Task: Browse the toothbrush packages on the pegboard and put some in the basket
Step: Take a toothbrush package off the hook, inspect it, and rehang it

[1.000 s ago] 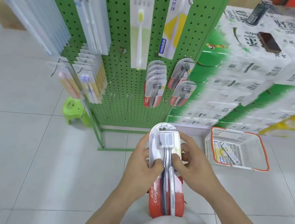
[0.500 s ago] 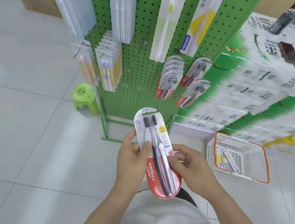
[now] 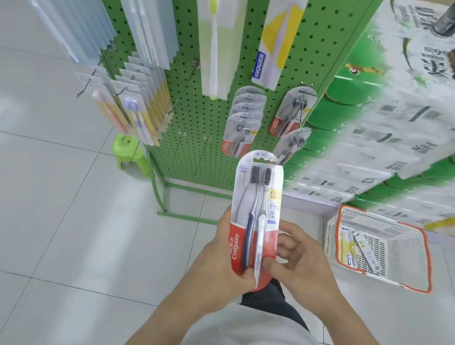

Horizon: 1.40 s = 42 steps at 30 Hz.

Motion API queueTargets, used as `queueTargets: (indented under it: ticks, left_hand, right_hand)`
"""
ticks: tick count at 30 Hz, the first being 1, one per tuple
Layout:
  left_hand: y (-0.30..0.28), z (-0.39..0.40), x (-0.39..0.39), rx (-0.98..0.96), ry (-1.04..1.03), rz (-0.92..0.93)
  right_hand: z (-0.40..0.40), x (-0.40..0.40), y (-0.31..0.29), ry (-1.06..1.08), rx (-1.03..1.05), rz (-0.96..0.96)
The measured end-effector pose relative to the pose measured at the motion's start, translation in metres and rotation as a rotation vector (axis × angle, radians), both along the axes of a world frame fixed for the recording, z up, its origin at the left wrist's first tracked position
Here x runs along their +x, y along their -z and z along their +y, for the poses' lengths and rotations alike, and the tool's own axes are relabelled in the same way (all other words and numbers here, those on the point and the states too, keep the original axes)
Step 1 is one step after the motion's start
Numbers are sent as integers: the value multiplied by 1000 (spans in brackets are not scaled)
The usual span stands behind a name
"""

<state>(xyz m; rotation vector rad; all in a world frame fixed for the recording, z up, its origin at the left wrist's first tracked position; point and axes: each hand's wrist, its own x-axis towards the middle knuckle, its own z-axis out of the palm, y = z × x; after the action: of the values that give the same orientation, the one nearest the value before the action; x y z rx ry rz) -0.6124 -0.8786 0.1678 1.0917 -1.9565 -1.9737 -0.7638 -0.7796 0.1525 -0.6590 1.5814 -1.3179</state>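
A red and clear Colgate twin toothbrush package (image 3: 255,219) stands upright in front of me. My left hand (image 3: 218,266) grips its lower left edge, thumb on the front. My right hand (image 3: 297,259) holds the lower right side from behind, thumb at the bottom of the package. The green pegboard (image 3: 316,40) rises ahead with several toothbrush packages on hooks, among them more Colgate packs (image 3: 240,132). The white basket with an orange rim (image 3: 396,289) sits on the floor to my right and holds a few toothbrush packages (image 3: 348,247).
Stacked green and white cartons (image 3: 399,135) fill the right side behind the basket. A small green stool (image 3: 128,153) stands left of the pegboard's foot. Empty hooks (image 3: 182,137) stick out of the lower board. White floor tiles (image 3: 46,215) stretch to the left.
The package has been turned from its back to its front and raised upright. Both hands slid down to its lower red part. My view shifted so the pegboard sits nearer.
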Motion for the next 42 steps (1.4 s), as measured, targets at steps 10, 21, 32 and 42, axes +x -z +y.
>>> queueTargets:
  ticks: [10, 21, 32, 42]
  left_hand:
    - [-5, 10, -114, 34, -90, -131]
    - [-19, 4, -196, 69, -574, 5]
    - [-25, -9, -202, 96, -382, 26]
    - [-32, -4, -187, -329, -503, -103]
  right_hand:
    - [-23, -125, -11, -34, 102, -16]
    - [-33, -229, -26, -411, 93, 4]
    - [-55, -254, -35, -544, 98, 34]
    - [-63, -228, -48, -284, 8, 56]
